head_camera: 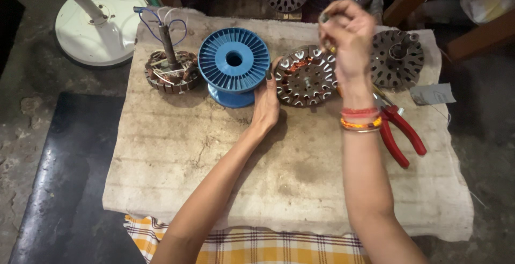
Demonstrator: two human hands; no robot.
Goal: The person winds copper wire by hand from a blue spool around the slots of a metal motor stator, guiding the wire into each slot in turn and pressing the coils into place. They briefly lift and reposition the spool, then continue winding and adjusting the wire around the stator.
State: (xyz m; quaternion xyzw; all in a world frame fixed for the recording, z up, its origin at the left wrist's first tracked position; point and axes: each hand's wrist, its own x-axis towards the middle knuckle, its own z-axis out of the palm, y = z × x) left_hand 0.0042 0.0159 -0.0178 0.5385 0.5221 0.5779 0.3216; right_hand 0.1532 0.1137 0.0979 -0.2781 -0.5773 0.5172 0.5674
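A round metal stator core (306,76) with slots and some copper wire lies on a worn cloth-covered board (214,157). My left hand (266,100) grips its left edge and holds it steady. My right hand (348,36) is raised above the stator's right side, fingers pinched shut on something small and thin, apparently copper wire, though it is too fine to see clearly. Bangles and a red thread circle my right wrist.
A blue plastic spool (234,63) stands left of the stator. A wound stator with a shaft and blue wires (170,68) sits further left. Another bare stator core (397,57) lies right, red-handled pliers (399,130) beside my right arm. A white fan base (96,23) is at back left.
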